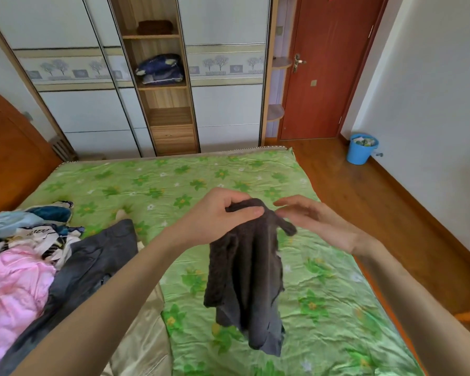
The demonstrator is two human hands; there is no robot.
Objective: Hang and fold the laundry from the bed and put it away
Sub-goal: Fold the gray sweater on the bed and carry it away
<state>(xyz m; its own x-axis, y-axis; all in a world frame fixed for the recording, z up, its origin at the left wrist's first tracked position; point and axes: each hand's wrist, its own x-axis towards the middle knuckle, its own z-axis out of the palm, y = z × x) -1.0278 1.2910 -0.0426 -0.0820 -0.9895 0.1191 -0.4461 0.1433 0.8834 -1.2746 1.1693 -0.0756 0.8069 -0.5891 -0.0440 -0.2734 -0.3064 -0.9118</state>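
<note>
Left hand [223, 213] grip pinching the top edge of a dark grey towel [244, 270], dangling over the green floral bed [323, 294], probably to shake out. Right hand [318, 223] fingers spread, just touching the corner. Laundry pile [30, 253] waiting left.

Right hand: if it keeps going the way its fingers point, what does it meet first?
The right hand points left toward the dark towel pinched by the left hand. It would probably meet the towel's top corner first, though depth is unclear.

A dark grey towel [244, 278] hangs bunched above the green bed [323, 280]; a mixed laundry pile [25, 261] lies at its left edge
</note>
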